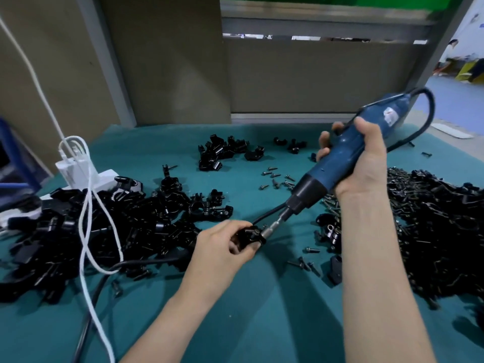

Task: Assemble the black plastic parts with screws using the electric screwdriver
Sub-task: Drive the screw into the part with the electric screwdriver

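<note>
My left hand grips a small black plastic part just above the teal table. My right hand holds the blue electric screwdriver, tilted down to the left. Its metal bit meets the part at a screw. Loose screws lie scattered behind the tool, and a few more screws lie near my right forearm.
A big heap of black parts fills the left, crossed by a white cable from a white power strip. A smaller pile sits at the back. A dense heap of black pieces covers the right. A black cord runs along the front left.
</note>
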A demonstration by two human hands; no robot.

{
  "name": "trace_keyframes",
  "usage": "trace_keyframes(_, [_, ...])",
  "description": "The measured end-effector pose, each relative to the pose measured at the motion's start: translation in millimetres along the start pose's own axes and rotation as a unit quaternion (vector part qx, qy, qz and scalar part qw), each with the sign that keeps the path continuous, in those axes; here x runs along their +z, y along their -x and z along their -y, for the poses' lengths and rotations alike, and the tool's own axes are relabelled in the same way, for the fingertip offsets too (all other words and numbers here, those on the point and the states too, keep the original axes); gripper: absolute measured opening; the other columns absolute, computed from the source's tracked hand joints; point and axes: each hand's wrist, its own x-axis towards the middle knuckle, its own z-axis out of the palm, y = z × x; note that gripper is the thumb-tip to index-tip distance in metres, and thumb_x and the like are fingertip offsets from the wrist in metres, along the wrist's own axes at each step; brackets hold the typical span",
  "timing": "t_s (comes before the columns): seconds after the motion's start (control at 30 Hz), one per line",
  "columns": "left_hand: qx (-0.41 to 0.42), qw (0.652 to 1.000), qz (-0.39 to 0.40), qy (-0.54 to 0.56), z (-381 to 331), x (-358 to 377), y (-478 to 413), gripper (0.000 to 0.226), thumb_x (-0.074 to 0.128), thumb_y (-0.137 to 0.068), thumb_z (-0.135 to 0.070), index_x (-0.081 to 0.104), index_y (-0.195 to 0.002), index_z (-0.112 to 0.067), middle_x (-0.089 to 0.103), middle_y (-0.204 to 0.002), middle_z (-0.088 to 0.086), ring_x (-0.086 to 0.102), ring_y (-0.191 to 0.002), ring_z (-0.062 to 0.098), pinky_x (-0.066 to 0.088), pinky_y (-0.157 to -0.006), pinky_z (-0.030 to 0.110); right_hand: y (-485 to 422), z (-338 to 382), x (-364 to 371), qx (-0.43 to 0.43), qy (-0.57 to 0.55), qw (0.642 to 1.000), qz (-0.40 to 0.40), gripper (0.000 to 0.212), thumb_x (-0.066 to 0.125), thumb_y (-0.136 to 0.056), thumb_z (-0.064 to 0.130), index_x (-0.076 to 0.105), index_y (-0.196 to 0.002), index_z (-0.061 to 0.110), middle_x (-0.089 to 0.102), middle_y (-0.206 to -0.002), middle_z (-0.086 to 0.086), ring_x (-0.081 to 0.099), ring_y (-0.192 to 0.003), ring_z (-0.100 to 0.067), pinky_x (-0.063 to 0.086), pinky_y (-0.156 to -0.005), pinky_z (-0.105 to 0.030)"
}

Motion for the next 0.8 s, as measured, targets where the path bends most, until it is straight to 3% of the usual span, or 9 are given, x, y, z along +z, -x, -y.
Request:
trace_keyframes(0.1, [0.028,0.999,-0.003,-0.034,-4.0,0.1,1.0,0.024,0.082,-0.074,-0.014,0.073,-0.096,-0.015,0.056,-0.074,-0.018,0.050,-0.053,0.002,0.038,-0.058,0.004,0.9,2.8,-0.3,-0.027,0.006,1.000,-0.002,0.010,0.054,-0.089,0.020,0.047,-0.091,0.013,0.065,-0.075,0.002,0.055,-0.057,-0.011,0.044,-0.048,-0.021])
trace_keyframes(0.37, [0.023,0.999,-0.012,-0.026,-8.3,-0.6,1.8,0.024,0.082,-0.074,-0.014,0.074,-0.096,-0.013,0.052,-0.070,-0.017,0.051,-0.053,0.003,0.040,-0.056,0.005,6.0,2.0,9.0,-0.050,0.042,0.998,0.010,0.031,0.059,-0.085,0.017,0.040,-0.108,0.009,0.063,-0.074,-0.001,0.053,-0.055,-0.014,0.045,-0.050,-0.024])
trace_keyframes(0.8, [0.028,0.999,0.004,-0.028,-9.7,-1.0,2.7,0.023,0.080,-0.077,-0.017,0.073,-0.099,-0.015,0.054,-0.073,-0.014,0.049,-0.054,0.002,0.038,-0.058,0.006,13.4,8.1,20.1,-0.069,0.049,0.996,0.035,0.039,0.061,-0.078,0.021,0.039,-0.108,0.010,0.062,-0.073,0.000,0.052,-0.055,-0.014,0.044,-0.051,-0.024])
